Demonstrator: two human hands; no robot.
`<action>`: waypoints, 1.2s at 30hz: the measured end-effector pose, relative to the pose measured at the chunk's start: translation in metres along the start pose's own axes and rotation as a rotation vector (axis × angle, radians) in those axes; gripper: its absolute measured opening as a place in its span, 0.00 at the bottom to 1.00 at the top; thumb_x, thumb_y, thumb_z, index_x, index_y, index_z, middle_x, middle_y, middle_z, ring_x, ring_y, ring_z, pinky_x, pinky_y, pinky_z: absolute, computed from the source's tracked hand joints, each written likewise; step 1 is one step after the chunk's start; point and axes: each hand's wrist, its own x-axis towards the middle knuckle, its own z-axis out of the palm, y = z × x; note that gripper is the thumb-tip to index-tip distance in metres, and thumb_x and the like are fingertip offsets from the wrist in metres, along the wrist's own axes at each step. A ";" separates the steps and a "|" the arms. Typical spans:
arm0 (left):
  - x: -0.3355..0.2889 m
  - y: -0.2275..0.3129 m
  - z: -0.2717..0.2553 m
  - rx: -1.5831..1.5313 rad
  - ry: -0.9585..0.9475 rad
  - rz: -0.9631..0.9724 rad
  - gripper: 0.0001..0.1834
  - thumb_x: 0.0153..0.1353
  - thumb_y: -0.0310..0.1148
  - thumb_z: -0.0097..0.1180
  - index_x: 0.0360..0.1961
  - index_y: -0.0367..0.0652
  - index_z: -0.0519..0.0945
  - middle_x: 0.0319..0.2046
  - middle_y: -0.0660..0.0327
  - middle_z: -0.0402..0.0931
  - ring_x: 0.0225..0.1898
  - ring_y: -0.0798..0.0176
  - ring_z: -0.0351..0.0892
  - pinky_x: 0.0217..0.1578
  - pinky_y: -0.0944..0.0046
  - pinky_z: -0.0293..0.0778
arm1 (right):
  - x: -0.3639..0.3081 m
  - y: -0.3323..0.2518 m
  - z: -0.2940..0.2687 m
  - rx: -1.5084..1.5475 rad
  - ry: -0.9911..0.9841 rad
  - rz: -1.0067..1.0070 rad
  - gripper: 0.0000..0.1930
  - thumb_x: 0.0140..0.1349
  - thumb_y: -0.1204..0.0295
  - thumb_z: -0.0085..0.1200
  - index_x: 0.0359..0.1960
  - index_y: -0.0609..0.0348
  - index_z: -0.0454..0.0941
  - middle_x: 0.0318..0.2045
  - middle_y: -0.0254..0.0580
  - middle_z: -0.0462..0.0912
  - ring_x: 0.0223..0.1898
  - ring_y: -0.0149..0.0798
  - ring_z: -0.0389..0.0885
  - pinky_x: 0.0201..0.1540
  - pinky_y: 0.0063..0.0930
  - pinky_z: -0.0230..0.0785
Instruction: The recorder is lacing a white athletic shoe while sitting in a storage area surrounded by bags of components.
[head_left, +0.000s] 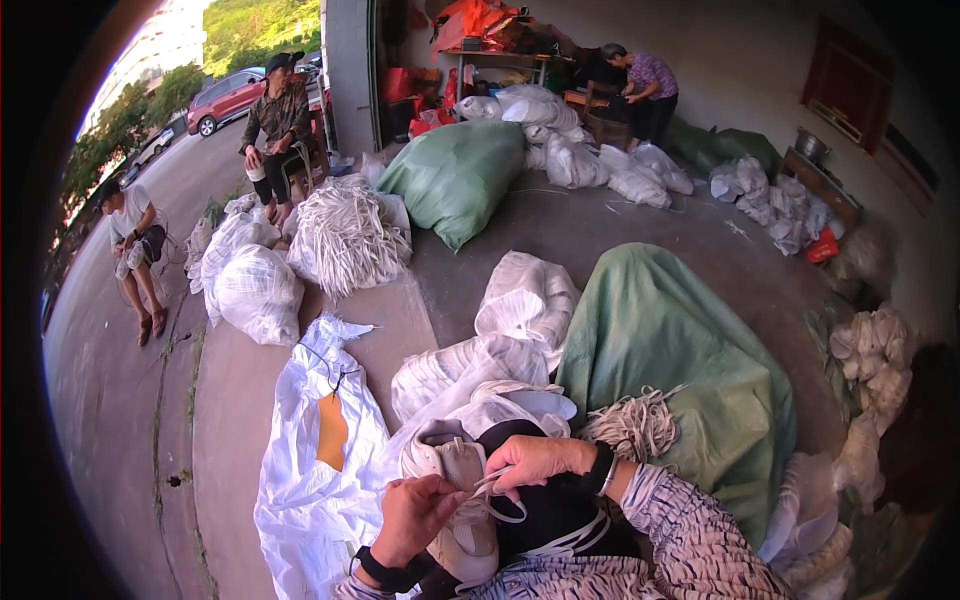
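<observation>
low in the frame, the left hand (415, 520) pinches a white lace (497, 485) while the right hand (537, 462) grips the same lace, both steadying the white shoe (462, 500) on the lap for threading.

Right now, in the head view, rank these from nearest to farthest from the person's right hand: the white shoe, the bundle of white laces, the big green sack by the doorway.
1. White shoe: beside the right hand, on the lap.
2. Bundle of white laces: just right, on the green tarp.
3. Big green sack: far ahead, near the doorway.
</observation>
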 end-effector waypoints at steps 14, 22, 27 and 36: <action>-0.003 -0.013 0.004 -0.086 0.025 -0.040 0.08 0.55 0.33 0.60 0.27 0.39 0.79 0.20 0.65 0.77 0.23 0.69 0.75 0.28 0.70 0.69 | 0.001 0.004 0.003 0.029 0.035 -0.018 0.09 0.61 0.66 0.53 0.36 0.58 0.80 0.17 0.28 0.78 0.11 0.17 0.62 0.12 0.12 0.51; -0.002 -0.015 0.004 -0.211 -0.033 -0.080 0.08 0.60 0.30 0.58 0.28 0.35 0.77 0.21 0.69 0.73 0.25 0.77 0.68 0.26 0.75 0.66 | -0.001 0.004 0.003 0.013 0.057 -0.015 0.09 0.60 0.65 0.54 0.34 0.57 0.79 0.15 0.28 0.76 0.10 0.17 0.62 0.12 0.12 0.51; 0.000 -0.020 0.006 -0.136 0.036 -0.066 0.09 0.54 0.36 0.62 0.26 0.41 0.81 0.18 0.61 0.78 0.20 0.69 0.77 0.23 0.69 0.70 | -0.001 0.004 0.002 0.013 0.051 -0.014 0.10 0.61 0.65 0.54 0.36 0.57 0.79 0.14 0.27 0.74 0.10 0.17 0.62 0.12 0.12 0.50; -0.002 -0.016 0.005 -0.227 -0.030 -0.078 0.09 0.60 0.32 0.58 0.28 0.36 0.77 0.20 0.69 0.72 0.25 0.77 0.67 0.26 0.75 0.65 | 0.000 0.009 0.001 0.071 0.048 -0.042 0.10 0.60 0.66 0.53 0.36 0.59 0.80 0.16 0.29 0.77 0.11 0.17 0.62 0.12 0.11 0.51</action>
